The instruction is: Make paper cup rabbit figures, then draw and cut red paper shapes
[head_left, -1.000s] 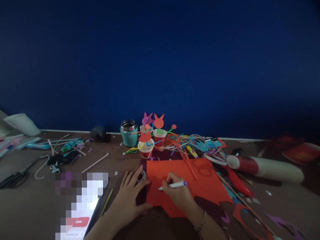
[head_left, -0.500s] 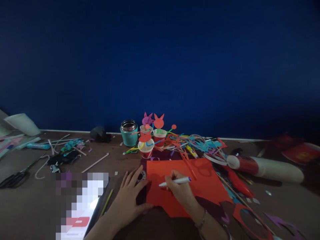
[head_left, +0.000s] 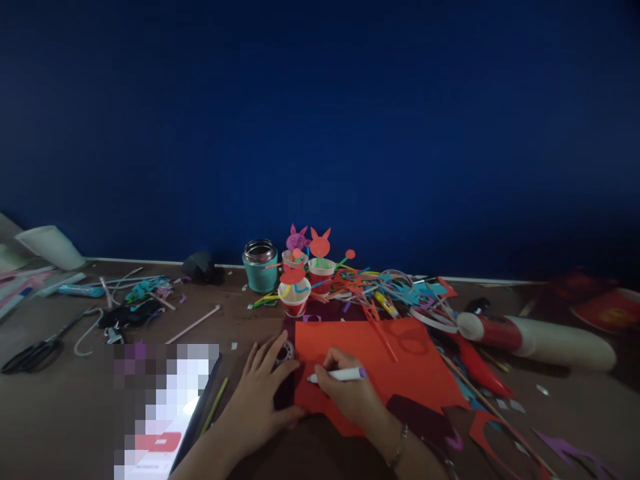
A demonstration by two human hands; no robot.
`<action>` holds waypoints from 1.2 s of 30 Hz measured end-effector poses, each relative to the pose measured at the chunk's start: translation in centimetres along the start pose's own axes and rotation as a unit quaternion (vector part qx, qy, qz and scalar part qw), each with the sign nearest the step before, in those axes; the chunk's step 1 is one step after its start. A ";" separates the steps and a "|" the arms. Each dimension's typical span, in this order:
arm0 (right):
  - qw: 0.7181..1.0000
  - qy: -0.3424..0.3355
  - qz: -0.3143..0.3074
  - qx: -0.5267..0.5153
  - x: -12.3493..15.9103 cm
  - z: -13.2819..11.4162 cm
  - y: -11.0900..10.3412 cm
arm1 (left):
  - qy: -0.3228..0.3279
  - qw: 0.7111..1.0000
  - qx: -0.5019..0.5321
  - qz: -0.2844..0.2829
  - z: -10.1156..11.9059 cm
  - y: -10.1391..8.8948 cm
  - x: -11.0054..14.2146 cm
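A white marker with a purple end (head_left: 345,375) is gripped in my right hand (head_left: 345,390), its tip pointing left just at the red paper (head_left: 400,380). Whether the tip touches the sheet I cannot tell. My left hand (head_left: 265,387) lies with fingers spread at the paper's left edge, thumb and fingertips by its border. Beside those fingers is a small round ring-shaped thing (head_left: 285,352), partly covered. A dark purple sheet (head_left: 423,420) shows under the red paper's lower edge.
Behind the paper stand paper cups (head_left: 295,305) with cut-out animal faces and a teal jar (head_left: 261,270). Colourful scraps (head_left: 400,287) pile at the back right. A phone (head_left: 175,413) lies left, scissors (head_left: 35,353) farther left, and a white-and-red tube (head_left: 560,341) right.
My right hand has shifted left and slightly down over the red paper with the marker. My left hand keeps its place, fingers still spread.
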State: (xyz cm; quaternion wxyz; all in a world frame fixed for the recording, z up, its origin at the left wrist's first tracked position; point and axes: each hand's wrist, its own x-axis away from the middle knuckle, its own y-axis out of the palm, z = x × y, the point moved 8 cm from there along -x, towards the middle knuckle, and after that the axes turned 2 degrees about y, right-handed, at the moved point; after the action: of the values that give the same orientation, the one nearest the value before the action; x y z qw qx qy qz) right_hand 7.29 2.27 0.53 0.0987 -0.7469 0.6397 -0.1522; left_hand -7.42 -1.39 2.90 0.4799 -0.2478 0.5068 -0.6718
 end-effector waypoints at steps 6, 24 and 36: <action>1.000 0.001 -0.013 0.004 0.0 0.5 0.3 | -0.008 1.000 0.005 -0.017 0.0 0.1 0.0; 1.000 -0.010 -0.011 0.010 0.3 -0.2 0.3 | -0.018 1.000 0.000 -0.019 -0.2 0.3 -0.1; 1.000 -0.016 -0.006 -0.011 0.3 -0.2 0.1 | -0.008 1.000 0.002 -0.015 -0.1 0.1 0.1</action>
State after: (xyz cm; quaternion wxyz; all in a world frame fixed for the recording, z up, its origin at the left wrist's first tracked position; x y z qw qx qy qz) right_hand 7.17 1.96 0.76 0.0998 -0.7540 0.6353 -0.1341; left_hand -7.48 -1.41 2.74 0.4741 -0.2599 0.4980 -0.6780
